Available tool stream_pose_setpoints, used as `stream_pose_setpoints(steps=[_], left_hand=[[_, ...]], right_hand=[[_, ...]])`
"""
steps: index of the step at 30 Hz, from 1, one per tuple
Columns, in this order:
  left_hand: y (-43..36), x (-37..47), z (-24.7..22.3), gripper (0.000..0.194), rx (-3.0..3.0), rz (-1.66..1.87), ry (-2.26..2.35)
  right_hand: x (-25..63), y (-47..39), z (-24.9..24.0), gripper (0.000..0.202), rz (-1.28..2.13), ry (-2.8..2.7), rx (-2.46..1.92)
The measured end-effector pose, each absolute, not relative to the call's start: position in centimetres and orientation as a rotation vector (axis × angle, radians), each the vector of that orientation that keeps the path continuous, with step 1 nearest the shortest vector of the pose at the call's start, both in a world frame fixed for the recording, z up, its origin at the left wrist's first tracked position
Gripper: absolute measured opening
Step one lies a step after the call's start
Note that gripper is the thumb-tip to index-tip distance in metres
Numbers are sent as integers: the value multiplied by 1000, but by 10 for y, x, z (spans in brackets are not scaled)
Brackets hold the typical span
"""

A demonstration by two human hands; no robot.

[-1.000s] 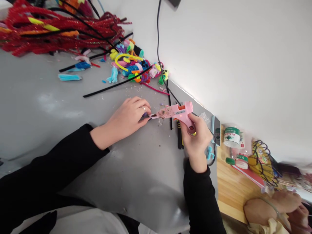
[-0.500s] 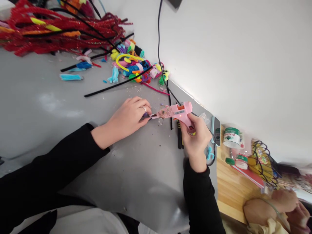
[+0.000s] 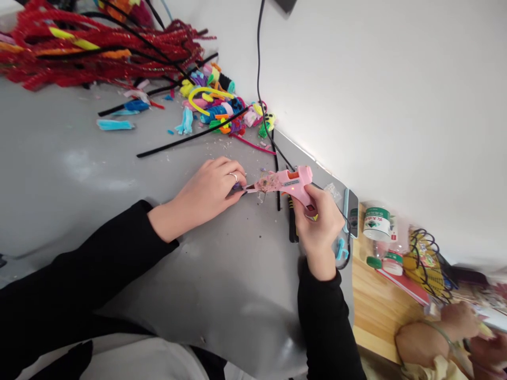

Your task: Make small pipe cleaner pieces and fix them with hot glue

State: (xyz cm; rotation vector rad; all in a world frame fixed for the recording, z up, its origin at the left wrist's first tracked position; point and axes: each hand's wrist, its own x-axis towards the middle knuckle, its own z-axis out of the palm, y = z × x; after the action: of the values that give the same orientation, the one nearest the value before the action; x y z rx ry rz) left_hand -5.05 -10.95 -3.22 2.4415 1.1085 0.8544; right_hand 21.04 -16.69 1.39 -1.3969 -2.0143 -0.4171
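A pink glue gun (image 3: 297, 184) is gripped by its handle in my right hand (image 3: 321, 215), its nozzle pointing left. The front part of the gun is crusted with dried residue. My left hand (image 3: 212, 190), with a ring on one finger, is closed in a pinch on a small purple piece (image 3: 236, 186) that my fingers mostly hide. The nozzle tip meets my left fingertips at that piece. Under the gun, a black pipe cleaner (image 3: 278, 200) and a black-handled tool (image 3: 292, 221) lie on the grey table (image 3: 229, 295).
Red tinsel stems (image 3: 111, 58) and colourful pipe-cleaner pieces (image 3: 222, 108) lie at the upper left. A power cord (image 3: 258, 63) runs down from the top. On the right are a phone (image 3: 352, 212), bottles (image 3: 376, 222) and another person's hands (image 3: 459, 319) by a wooden table (image 3: 376, 316).
My two hands and the glue gun have hardly moved. At the lower right, the other person's hands have shifted, and something yellowish now shows between them.
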Motion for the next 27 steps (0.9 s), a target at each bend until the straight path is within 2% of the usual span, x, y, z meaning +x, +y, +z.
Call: stream_pose_setpoints(steps=[27], left_hand=[[-111, -50, -31, 15, 2417, 880, 1122]], right_hand=[[215, -166, 17, 10, -451, -1986, -1377]])
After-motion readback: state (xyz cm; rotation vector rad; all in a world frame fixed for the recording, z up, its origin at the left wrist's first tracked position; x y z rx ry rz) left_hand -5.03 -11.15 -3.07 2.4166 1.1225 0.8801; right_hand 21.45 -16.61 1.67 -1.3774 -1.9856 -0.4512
